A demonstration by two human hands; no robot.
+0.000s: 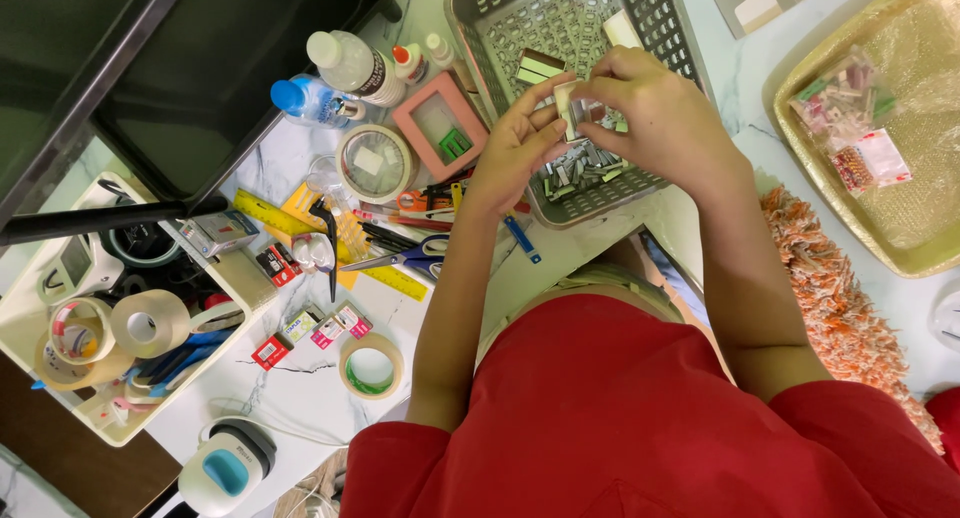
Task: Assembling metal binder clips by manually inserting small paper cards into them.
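over grey basket, hands' fingers hold small box upright.

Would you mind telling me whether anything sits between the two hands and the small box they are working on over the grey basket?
Nothing visible does: the left hand and right hand both already grip the small box above the grey basket.

This looks like a home craft or stationery workspace. The pale marbled counter is crowded with office supplies: rolls of tape, scissors, a yellow ruler, small staple boxes, glue bottles and pens. A tray organiser holds more tape rolls, and a grey plastic basket holds small packets. An orange shaggy rug lies alongside.
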